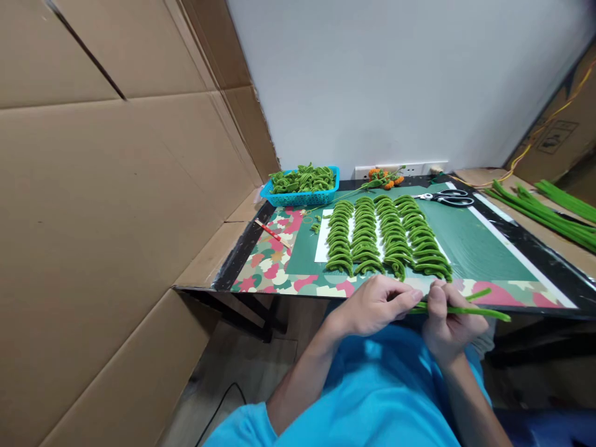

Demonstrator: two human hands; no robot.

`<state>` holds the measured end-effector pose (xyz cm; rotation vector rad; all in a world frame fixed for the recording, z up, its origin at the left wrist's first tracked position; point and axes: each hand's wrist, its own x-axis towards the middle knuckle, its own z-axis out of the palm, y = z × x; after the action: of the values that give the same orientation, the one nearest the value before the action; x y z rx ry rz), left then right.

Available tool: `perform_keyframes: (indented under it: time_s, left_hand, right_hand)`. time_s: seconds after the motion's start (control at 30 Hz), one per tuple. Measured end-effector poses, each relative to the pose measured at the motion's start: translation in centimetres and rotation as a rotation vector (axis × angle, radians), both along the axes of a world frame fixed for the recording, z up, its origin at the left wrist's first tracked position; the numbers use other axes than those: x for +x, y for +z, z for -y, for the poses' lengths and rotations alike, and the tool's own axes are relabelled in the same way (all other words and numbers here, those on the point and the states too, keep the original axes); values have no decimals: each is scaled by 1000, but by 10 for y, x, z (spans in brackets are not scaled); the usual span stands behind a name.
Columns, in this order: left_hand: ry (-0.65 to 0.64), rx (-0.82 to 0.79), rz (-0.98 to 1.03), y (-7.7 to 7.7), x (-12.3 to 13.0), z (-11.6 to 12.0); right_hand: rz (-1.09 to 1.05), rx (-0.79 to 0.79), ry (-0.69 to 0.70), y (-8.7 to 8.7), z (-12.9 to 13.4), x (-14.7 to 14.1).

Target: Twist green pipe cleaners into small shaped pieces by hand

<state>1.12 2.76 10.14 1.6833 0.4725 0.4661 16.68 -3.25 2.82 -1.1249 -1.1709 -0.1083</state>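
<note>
At the table's front edge, my left hand point(379, 305) pinches one end of a green fuzzy stem point(484, 312). Close beside it on the right, my right hand point(449, 320) is closed round the same stem, whose free ends stick out to the right past my fingers. Just beyond my hands, curled green fuzzy pieces point(365, 239) lie in several columns on a white sheet point(321, 248). A blue basket point(300, 197) heaped with more green pieces stands at the back left of the table.
Black-handled scissors point(449, 198) and an orange flower bunch point(386, 178) lie at the back. Long green stems point(544, 214) rest on cardboard at the right. A red stick point(273, 233) lies at the left. Cardboard walls point(116, 205) rise on the left, with a power strip point(414, 169) behind.
</note>
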Motion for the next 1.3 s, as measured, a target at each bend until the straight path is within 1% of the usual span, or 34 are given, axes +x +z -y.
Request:
perform_keyframes:
  time_s: [0.13, 0.27, 0.57, 0.7, 0.83, 1.13, 1.3]
  left_hand:
    - [-7, -1, -4, 1, -1, 0]
    - [-11, 25, -14, 1, -1, 0]
    - [9, 149, -42, -2, 0, 1]
    - [0, 182, -31, -2, 0, 1]
    - [1, 217, -32, -1, 1, 3]
    - [19, 270, -36, 1, 2, 6]
    - [34, 284, -44, 0, 3, 8]
  right_hand:
    - [-21, 0, 4, -6, 1, 1]
    - [-28, 14, 13, -7, 0, 1]
    - [-23, 120, 20, -12, -4, -1]
    - [-11, 175, 33, -11, -4, -1]
    - [9, 178, 30, -10, -3, -1]
    - [19, 267, 35, -13, -7, -2]
    - [20, 264, 13, -14, -7, -3]
